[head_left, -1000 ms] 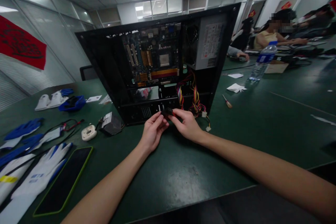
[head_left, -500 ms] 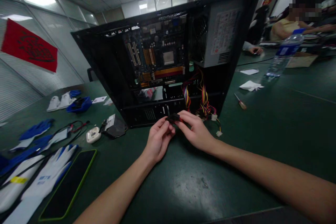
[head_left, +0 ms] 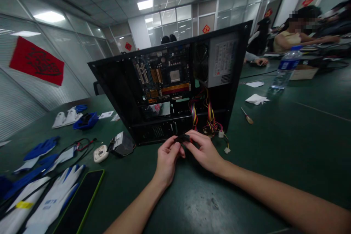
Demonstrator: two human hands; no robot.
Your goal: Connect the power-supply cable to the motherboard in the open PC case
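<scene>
Between my two hands is a small black piece (head_left: 182, 138), perhaps a connector, with a bit of red at its right end; its exact kind is too small to tell. My left hand (head_left: 168, 157) pinches its left end, and my right hand (head_left: 202, 148) grips the right end. Just behind them an open black computer case (head_left: 153, 120) stands upright. Inside it are a motherboard (head_left: 164, 76) and a grey power supply (head_left: 223, 60) at upper right. Bundled coloured cables (head_left: 210, 117) hang below the power supply, with white plugs (head_left: 227, 150) touching the table.
To the left lie a phone (head_left: 79, 203), work gloves (head_left: 55, 197), a white earbud case (head_left: 100, 153) and a black cooler-like block (head_left: 121, 144). A brush (head_left: 247, 116), tissue (head_left: 257, 99) and water bottle (head_left: 286, 67) are at right. Other people sit beyond.
The camera view has shifted and tilted, moving the whole scene in the picture. Both hands keep hold of the black piece in front of the case.
</scene>
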